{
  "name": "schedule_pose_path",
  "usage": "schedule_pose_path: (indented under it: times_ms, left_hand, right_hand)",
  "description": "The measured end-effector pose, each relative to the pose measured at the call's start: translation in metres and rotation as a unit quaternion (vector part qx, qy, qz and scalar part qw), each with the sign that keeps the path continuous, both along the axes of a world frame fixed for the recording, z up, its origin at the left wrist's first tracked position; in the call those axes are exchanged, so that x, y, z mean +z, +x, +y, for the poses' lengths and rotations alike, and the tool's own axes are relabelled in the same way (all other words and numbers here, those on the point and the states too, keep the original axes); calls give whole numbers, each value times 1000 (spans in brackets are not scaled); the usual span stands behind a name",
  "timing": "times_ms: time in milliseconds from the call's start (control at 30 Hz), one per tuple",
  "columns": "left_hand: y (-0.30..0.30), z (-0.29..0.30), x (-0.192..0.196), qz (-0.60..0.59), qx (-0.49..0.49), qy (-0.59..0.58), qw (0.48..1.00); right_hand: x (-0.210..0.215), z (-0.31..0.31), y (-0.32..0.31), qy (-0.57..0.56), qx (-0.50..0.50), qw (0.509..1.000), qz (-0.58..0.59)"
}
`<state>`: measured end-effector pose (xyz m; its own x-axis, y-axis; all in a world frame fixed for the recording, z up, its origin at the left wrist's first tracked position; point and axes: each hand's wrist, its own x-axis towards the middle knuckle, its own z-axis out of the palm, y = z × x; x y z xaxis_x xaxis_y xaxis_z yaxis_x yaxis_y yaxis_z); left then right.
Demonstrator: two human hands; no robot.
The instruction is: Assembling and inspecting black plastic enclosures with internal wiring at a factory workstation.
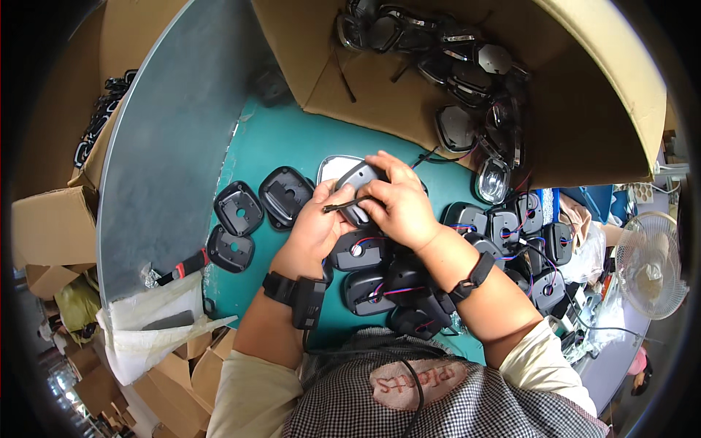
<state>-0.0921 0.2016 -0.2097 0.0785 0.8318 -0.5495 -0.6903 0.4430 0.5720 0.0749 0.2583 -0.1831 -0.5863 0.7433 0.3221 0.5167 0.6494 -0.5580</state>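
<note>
I look down from the head camera onto a teal table (292, 146). My left hand (315, 228) and right hand (400, 204) meet near the middle of the view, both closed around one black plastic housing (355, 196), a rounded shell about the shape of a small lamp body. It sits just above the table, between my palms. My left fingers curl against its left side; my right fingers wrap over its top and right side. A short black cable (345, 206) sticks out leftward from between my hands. Behind the housing, touching it from my view, lies a grey reflective plate (332, 168) of the same outline.

To the left on the table lie three open black shells (239, 207), hollow side up, close together. Below my hands is a cluster of assembled housings with red and blue wires (369, 288), and more of them spread to the right (511, 226). A large cardboard box (380, 95) stands open at the top, holding many similar lamp parts (456, 66). A grey panel (168, 153) leans along the left edge of the table. A red-handled tool (186, 266) lies near its lower end. A white fan (651, 264) stands at the far right. Both my wrists wear black straps.
</note>
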Motion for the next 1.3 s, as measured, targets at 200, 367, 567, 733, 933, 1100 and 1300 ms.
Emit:
schedule_pose_path:
  times_ms: [200,367,567,733,933,1100,1300]
  left_hand:
    - [-14,12,-28,131,44,-30,990]
    - [-3,22,-33,215,92,-71,970]
    - [-26,29,-53,154,20,-89,984]
    - [-33,31,-43,63,19,-102,993]
    - [-31,10,-34,-44,2,1,999]
    - [-11,-25,27,-155,5,107,982]
    - [24,-74,81,-111,-16,192,975]
  right_hand:
    - [13,1,17,-25,-14,992,122]
    - [-37,14,21,-296,-114,917,243]
    - [-37,54,-11,-615,-186,752,150]
    - [-34,82,-19,-658,-161,728,-110]
    - [-33,69,-2,-696,-149,694,107]
    - [23,20,18,-702,-52,629,330]
    - [66,-45,54,-673,100,518,519]
